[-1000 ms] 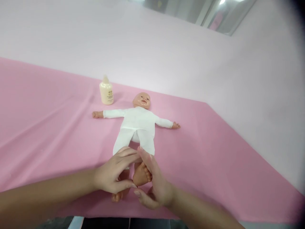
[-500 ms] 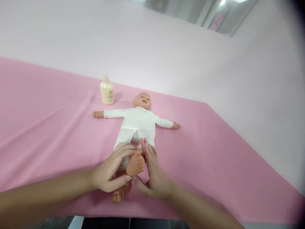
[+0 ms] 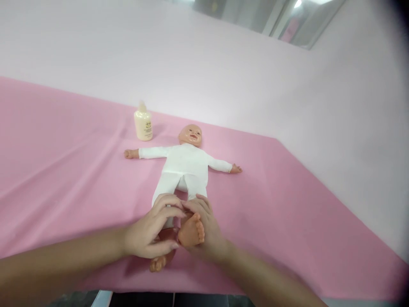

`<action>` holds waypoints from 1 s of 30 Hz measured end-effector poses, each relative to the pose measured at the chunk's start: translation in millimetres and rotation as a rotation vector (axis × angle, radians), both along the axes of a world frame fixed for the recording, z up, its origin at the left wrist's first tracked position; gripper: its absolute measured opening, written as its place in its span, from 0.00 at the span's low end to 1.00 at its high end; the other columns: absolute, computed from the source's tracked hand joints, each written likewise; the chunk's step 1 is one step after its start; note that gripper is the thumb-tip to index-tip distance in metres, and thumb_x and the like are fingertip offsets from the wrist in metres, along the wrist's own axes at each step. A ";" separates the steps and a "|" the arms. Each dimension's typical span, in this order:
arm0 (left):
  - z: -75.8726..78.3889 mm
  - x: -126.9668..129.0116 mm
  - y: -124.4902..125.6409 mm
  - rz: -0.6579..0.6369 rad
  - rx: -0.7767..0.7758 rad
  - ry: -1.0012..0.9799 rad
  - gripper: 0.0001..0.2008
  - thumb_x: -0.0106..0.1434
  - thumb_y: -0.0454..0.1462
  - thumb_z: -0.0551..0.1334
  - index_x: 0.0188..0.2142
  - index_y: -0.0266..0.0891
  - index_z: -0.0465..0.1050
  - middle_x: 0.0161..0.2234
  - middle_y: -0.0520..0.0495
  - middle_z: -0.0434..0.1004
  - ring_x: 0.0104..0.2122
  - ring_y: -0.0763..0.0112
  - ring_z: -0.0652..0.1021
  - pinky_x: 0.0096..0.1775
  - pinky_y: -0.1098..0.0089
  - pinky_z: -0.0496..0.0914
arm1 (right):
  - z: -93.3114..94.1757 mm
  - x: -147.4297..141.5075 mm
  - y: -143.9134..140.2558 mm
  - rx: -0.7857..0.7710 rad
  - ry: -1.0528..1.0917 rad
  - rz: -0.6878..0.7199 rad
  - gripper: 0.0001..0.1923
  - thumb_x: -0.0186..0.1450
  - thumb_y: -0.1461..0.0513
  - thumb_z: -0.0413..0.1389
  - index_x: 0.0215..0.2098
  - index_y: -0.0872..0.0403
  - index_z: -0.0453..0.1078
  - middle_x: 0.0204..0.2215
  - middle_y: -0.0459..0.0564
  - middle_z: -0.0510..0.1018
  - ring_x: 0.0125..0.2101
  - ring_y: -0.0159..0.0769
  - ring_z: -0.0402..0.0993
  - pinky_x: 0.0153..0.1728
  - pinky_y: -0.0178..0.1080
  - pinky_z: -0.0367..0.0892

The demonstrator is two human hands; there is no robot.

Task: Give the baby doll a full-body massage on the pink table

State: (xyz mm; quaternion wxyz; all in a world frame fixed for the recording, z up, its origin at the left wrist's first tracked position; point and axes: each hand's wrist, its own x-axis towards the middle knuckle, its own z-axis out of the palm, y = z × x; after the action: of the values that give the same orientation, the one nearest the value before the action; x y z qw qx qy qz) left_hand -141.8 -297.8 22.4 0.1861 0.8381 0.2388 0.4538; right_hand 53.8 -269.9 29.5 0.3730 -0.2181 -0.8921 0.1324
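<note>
1. Head view, nearest me: my left hand and right hand are both curled around one raised foot of the doll, fingers closed on it from either side.
2. Its other foot lies on the pink counter, just beneath my left hand.
3. Lying face up, the doll has its long axis running away from me, head farthest, arms spread wide.
4. Beyond its arm stands a cream bottle, upright and capped; I cannot tell its contents, and its label print is too small to read.
</note>
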 end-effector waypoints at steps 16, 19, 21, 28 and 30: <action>0.2 1.6 -0.2 0.000 -0.059 0.041 0.32 0.58 0.41 0.63 0.59 0.45 0.52 0.51 0.39 0.56 0.53 0.51 0.63 0.52 0.51 0.66 | 0.1 -2.8 -0.6 0.077 0.052 0.033 0.08 0.59 0.61 0.57 0.37 0.50 0.64 0.34 0.46 0.78 0.39 0.37 0.72 0.43 0.42 0.61; 1.4 2.7 0.2 0.012 -0.113 0.050 0.37 0.55 0.42 0.66 0.59 0.47 0.49 0.53 0.39 0.54 0.54 0.50 0.63 0.52 0.50 0.66 | -1.6 -2.8 0.3 0.064 0.060 0.042 0.07 0.59 0.61 0.57 0.35 0.50 0.63 0.30 0.44 0.77 0.37 0.35 0.71 0.43 0.42 0.61; 1.7 3.2 0.7 0.013 -0.135 0.054 0.39 0.54 0.42 0.68 0.59 0.47 0.49 0.54 0.39 0.54 0.54 0.50 0.63 0.53 0.50 0.66 | -2.3 -2.4 1.0 0.055 0.047 0.049 0.08 0.59 0.58 0.58 0.34 0.50 0.63 0.30 0.44 0.76 0.36 0.36 0.71 0.43 0.43 0.62; -1.0 4.3 2.2 0.000 -0.141 0.024 0.40 0.53 0.42 0.68 0.60 0.46 0.49 0.54 0.38 0.54 0.55 0.50 0.63 0.54 0.49 0.65 | -2.8 -1.4 2.8 0.072 0.053 0.078 0.16 0.59 0.48 0.58 0.35 0.50 0.63 0.30 0.45 0.76 0.37 0.37 0.71 0.44 0.44 0.62; -0.8 4.4 2.1 -0.014 -0.139 0.024 0.40 0.52 0.42 0.67 0.60 0.45 0.49 0.54 0.38 0.54 0.55 0.49 0.63 0.54 0.47 0.64 | -1.5 -0.7 3.0 0.072 0.051 0.100 0.20 0.59 0.44 0.57 0.37 0.50 0.64 0.31 0.46 0.77 0.39 0.38 0.71 0.47 0.45 0.61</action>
State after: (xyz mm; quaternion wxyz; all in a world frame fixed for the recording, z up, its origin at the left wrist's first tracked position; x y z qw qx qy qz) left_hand -137.3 -295.8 21.5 0.2440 0.8302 0.2659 0.4248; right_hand 53.1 -266.8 27.9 0.3962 -0.1564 -0.8962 0.1243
